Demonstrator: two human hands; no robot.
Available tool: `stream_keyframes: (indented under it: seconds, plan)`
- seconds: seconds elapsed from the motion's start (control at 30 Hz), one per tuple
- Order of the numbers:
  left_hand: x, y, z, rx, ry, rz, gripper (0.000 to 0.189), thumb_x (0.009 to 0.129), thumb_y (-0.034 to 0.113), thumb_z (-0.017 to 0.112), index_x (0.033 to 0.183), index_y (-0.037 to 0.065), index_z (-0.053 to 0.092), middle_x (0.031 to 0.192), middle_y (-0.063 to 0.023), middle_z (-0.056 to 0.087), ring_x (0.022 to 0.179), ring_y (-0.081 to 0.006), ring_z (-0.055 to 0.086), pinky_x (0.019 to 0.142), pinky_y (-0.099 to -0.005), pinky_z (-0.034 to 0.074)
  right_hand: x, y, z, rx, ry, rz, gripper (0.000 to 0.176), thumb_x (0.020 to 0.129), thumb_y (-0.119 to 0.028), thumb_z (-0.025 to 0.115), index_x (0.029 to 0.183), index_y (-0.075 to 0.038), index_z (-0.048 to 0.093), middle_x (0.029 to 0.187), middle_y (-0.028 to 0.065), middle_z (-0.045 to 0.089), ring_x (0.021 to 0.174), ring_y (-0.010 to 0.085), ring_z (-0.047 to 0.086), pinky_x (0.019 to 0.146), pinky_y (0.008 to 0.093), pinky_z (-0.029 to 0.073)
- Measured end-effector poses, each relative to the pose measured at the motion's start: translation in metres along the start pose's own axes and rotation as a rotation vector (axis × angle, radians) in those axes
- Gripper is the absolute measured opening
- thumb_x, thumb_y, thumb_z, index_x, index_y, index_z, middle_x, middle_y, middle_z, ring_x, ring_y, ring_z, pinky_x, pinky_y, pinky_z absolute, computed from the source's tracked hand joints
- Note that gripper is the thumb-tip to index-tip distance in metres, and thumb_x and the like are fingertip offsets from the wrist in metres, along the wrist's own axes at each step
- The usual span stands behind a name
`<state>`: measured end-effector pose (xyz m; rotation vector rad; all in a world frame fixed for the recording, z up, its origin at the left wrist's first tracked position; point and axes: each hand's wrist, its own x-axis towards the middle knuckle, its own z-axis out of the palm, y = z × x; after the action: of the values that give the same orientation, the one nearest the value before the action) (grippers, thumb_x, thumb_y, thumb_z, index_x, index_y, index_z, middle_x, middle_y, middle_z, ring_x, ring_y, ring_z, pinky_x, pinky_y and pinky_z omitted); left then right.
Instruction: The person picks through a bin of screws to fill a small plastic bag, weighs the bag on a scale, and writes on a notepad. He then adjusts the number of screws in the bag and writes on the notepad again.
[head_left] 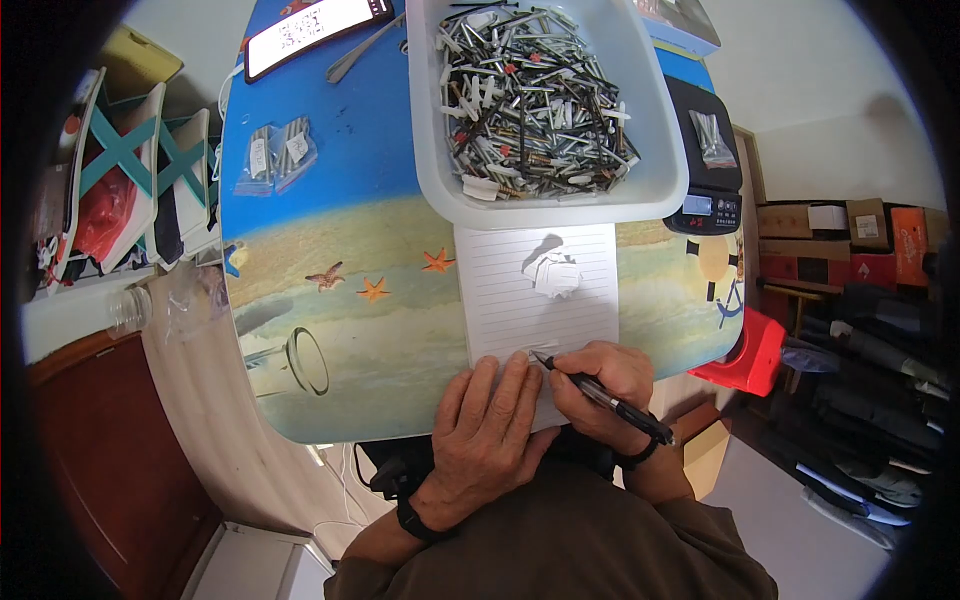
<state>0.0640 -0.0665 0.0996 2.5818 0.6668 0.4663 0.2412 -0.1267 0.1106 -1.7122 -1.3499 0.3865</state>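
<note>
My right hand (pixel 600 385) grips a black pen (pixel 610 402), its tip resting on the lower part of a lined white notepad (pixel 540 290). My left hand (pixel 490 425) lies flat on the notepad's near edge, fingers together, beside the right hand. A small crumpled bit of white paper (pixel 553 275) sits higher up on the page. Just beyond the notepad stands a white plastic tub (pixel 650 120) filled with several metal screws and plastic anchors (pixel 530 100).
The table (pixel 340 300) has a beach-print top. Two small bags of hardware (pixel 275 155) lie at the left, a phone (pixel 315 30) at the far edge, a black digital scale (pixel 705 165) with a bag on it at the right. Boxes and a red stool (pixel 750 355) stand to the right.
</note>
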Motion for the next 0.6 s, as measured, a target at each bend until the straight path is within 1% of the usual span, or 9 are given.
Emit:
stream_keyframes:
  seconds: [0.27, 0.37, 0.43, 0.6]
  plan:
    - [0.0003, 0.0002, 0.0, 0.007, 0.001, -0.001, 0.063, 0.085, 0.046, 0.074, 0.13, 0.003, 0.066, 0.14, -0.0131, 0.059, 0.131, -0.0334, 0.051, 0.109, -0.0486, 0.038, -0.0007, 0.0013, -0.0029, 0.019, -0.026, -0.005, 0.016, 0.074, -0.002, 0.077, 0.085, -0.005, 0.066, 0.066, 0.0094, 0.064, 0.055, 0.0253, 0.065, 0.051, 0.0338, 0.051]
    - [0.0004, 0.0, -0.0006, 0.007, 0.001, 0.001, 0.062, 0.085, 0.046, 0.074, 0.13, 0.003, 0.066, 0.14, -0.013, 0.059, 0.131, -0.0333, 0.051, 0.109, -0.0486, 0.038, -0.0018, 0.0007, -0.0046, 0.078, -0.026, 0.011, 0.017, 0.074, -0.001, 0.077, 0.085, -0.005, 0.066, 0.064, 0.0094, 0.063, 0.054, 0.0252, 0.064, 0.05, 0.0335, 0.05]
    - [0.0003, -0.0001, -0.001, 0.011, -0.001, 0.004, 0.062, 0.085, 0.045, 0.074, 0.13, 0.003, 0.066, 0.14, -0.013, 0.059, 0.131, -0.0333, 0.051, 0.109, -0.0485, 0.038, -0.0025, 0.0008, -0.0028, 0.044, 0.036, -0.005, 0.019, 0.074, 0.001, 0.075, 0.087, -0.006, 0.063, 0.063, 0.0078, 0.062, 0.051, 0.0232, 0.061, 0.049, 0.0326, 0.047]
    - [0.0009, 0.0003, -0.0008, 0.003, 0.002, 0.001, 0.061, 0.086, 0.045, 0.074, 0.129, 0.003, 0.066, 0.14, -0.0132, 0.059, 0.131, -0.0336, 0.051, 0.108, -0.0485, 0.038, -0.0034, 0.0017, 0.0001, 0.026, 0.061, -0.004, 0.018, 0.075, 0.0, 0.076, 0.087, -0.006, 0.064, 0.064, 0.0083, 0.063, 0.051, 0.023, 0.061, 0.049, 0.0327, 0.046]
